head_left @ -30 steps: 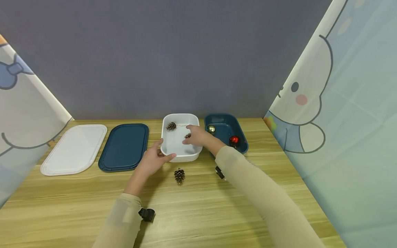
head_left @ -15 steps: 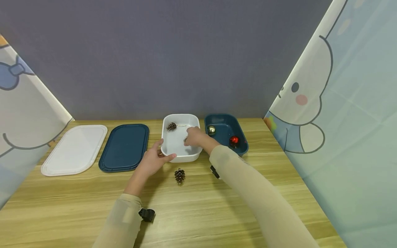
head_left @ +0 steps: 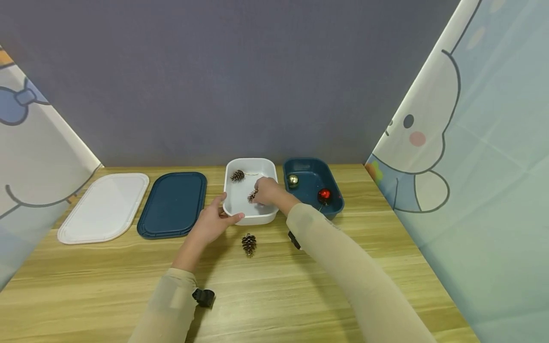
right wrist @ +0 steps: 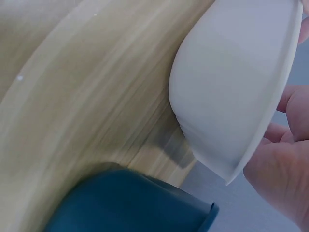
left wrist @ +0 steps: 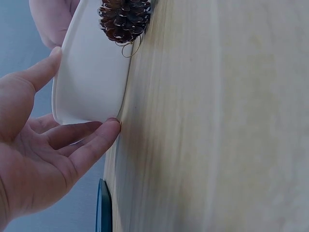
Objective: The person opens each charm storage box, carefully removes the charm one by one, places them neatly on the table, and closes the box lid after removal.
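My left hand (head_left: 211, 222) holds the white box (head_left: 253, 220) at its near left corner, the thumb at the rim and the fingers along the wall. In the left wrist view, the fingertips (left wrist: 112, 126) are down near the tabletop. My right hand (head_left: 268, 191) reaches over the right rim into the box, fingers bent down. It pinches a brown pine cone (head_left: 252, 196) close over the box floor; the fingertips are partly hidden. Another pine cone (head_left: 237, 176) with a gold string lies in the far left of the box. In front of the box lies a third pine cone (head_left: 249, 244).
Right of the white box stands a dark blue box (head_left: 310, 164) with a gold ball (head_left: 292, 180) and a red ball (head_left: 324, 196) inside. A white lid (head_left: 105, 207) and a dark blue lid (head_left: 173, 205) lie at left. A grey wall (head_left: 240, 85) rises behind.
My right hand has curled further down into the white box, and the pine cone at its fingertips has shifted left and nearer. The left hand stays at the corner.
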`<state>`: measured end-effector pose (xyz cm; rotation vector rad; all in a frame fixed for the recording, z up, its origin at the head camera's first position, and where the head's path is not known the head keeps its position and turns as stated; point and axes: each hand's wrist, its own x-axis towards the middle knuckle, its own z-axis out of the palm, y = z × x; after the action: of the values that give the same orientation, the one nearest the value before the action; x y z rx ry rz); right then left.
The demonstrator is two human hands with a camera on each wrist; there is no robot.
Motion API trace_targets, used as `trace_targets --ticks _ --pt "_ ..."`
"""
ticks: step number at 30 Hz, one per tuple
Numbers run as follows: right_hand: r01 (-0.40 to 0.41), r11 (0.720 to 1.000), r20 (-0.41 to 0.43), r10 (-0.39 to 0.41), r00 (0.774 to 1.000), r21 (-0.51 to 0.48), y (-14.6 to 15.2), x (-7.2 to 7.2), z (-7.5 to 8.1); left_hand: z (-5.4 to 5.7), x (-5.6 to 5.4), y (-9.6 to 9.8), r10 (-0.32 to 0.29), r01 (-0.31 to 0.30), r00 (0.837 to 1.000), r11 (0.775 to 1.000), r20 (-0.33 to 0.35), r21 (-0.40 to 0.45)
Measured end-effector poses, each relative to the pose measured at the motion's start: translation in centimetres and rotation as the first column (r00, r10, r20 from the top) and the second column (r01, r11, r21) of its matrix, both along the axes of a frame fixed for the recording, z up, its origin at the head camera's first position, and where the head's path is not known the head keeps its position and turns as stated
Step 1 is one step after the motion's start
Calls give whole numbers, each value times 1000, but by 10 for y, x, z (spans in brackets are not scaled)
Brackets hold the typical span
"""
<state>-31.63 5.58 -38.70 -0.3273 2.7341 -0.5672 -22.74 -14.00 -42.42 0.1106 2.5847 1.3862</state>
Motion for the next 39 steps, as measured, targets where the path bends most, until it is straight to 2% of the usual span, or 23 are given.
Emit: trace_targets --ticks 4,10,19,29,32,35,39 --pt "23 998 14 -22 1000 -52 -2 1 -4 0 -1 0 1 -1 1000 1000 1 -3" --pt "2 987 60 7 998 -159 -5 5 -10 0 -1 -1 -2 2 1000 1000 9 -16" --pt "9 973 70 7 998 -231 -5 7 -11 1 -1 -1 -9 9 1000 1000 20 -20" --pt "25 934 10 -23 1000 -356 0 7 -12 -1 -2 0 -9 10 1000 1000 12 -27" --pt "34 908 11 -33 999 -417 2 10 -11 0 -1 0 -12 13 1000 1000 16 -24" --pt "45 866 19 -41 999 -498 4 13 -8 1 -1 -1 -11 11 1000 1000 18 -24" --pt "75 776 59 -50 997 -626 5 19 -2 1 -1 -1 -11 11 1000 1000 19 -21"
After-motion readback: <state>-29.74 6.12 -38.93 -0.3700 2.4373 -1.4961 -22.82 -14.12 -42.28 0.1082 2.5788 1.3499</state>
